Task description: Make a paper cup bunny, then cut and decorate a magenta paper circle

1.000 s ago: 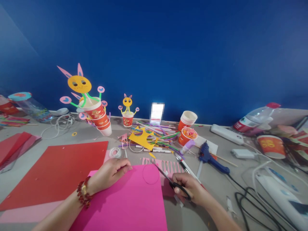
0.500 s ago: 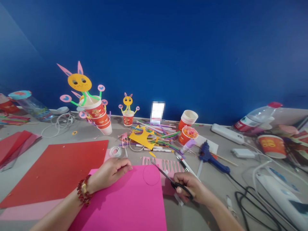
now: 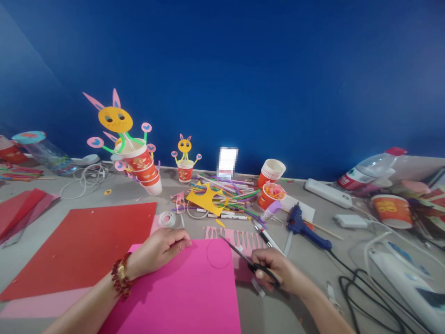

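A bright pink sheet of paper [image 3: 187,297] lies in front of me, with a circle outline [image 3: 219,253] drawn near its far right corner. My left hand [image 3: 165,248], a beaded bracelet [image 3: 121,276] at its wrist, is closed on the sheet's far edge, thumb on top and fingertips partly hidden. Black-handled scissors [image 3: 257,266] are gripped in my right hand [image 3: 273,266]. Their tip reaches the far edge of the sheet, just above the circle; the blades look nearly closed. Under the scissors lies a pale pink scrap [image 3: 248,236] with leaf-shaped cutouts.
Red paper [image 3: 86,250] lies to the left, near a tape roll [image 3: 167,219]. Rabbit-faced paper cups [image 3: 139,162] stand behind. At centre are several pipe cleaners and a yellow scrap [image 3: 207,198]. A blue glue gun [image 3: 306,229] with a black cord [image 3: 351,283] lies right.
Almost nothing differs. Both hands, the scissors and the pink sheet hold nearly the same places.
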Action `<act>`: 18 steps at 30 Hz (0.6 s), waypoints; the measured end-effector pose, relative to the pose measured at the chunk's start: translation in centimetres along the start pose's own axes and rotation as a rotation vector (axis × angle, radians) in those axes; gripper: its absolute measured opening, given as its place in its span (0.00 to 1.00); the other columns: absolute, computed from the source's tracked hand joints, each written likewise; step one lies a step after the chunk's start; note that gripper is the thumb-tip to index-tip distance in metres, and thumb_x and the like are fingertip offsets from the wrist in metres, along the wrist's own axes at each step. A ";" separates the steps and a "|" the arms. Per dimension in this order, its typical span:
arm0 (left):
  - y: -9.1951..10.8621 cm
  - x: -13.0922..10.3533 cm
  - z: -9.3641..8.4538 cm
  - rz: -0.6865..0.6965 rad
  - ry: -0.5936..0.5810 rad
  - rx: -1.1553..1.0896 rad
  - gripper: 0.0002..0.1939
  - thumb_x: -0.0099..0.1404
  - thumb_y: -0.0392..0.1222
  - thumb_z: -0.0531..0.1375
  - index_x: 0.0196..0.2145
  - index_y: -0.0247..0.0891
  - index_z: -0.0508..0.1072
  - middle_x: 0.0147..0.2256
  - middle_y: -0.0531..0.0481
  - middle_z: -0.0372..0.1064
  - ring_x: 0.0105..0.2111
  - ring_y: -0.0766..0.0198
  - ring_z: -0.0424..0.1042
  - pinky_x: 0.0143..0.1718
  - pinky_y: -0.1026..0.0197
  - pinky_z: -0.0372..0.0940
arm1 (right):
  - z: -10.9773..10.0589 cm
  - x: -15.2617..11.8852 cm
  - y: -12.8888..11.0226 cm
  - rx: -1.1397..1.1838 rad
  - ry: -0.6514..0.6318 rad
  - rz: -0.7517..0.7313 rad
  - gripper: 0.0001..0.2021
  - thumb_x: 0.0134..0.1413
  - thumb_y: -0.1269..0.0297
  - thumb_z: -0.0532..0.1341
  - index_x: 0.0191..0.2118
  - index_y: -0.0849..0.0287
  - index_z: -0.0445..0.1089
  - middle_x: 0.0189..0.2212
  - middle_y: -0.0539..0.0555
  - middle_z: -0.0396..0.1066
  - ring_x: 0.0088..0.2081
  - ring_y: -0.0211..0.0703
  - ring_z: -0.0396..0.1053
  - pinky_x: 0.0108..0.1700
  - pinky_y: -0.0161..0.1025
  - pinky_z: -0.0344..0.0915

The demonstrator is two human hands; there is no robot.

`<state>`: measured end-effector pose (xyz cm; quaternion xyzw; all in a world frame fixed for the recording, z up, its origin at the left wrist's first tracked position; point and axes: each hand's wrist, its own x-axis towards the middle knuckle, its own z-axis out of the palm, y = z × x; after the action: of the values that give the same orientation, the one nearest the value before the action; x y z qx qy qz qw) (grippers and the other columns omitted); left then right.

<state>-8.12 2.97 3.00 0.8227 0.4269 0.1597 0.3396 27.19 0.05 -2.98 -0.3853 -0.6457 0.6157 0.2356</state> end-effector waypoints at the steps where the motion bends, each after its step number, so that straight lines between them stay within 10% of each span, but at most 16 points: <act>1: 0.0 0.0 0.0 0.003 -0.001 0.001 0.17 0.73 0.48 0.47 0.33 0.38 0.69 0.28 0.54 0.68 0.29 0.66 0.66 0.33 0.66 0.57 | -0.1 0.0 -0.1 0.010 -0.003 0.009 0.27 0.50 0.38 0.63 0.23 0.55 0.52 0.13 0.42 0.57 0.14 0.31 0.55 0.18 0.29 0.46; 18: 0.3 0.0 0.1 0.023 -0.023 -0.005 0.16 0.73 0.47 0.47 0.33 0.39 0.69 0.29 0.54 0.69 0.30 0.66 0.67 0.33 0.67 0.57 | -0.5 -0.1 -1.1 0.099 -0.016 0.069 0.28 0.45 0.39 0.66 0.22 0.56 0.53 0.12 0.42 0.57 0.14 0.31 0.55 0.17 0.29 0.46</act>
<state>-7.86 2.85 3.12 0.8285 0.4132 0.1549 0.3447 27.43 0.35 -1.81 -0.3903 -0.6026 0.6577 0.2281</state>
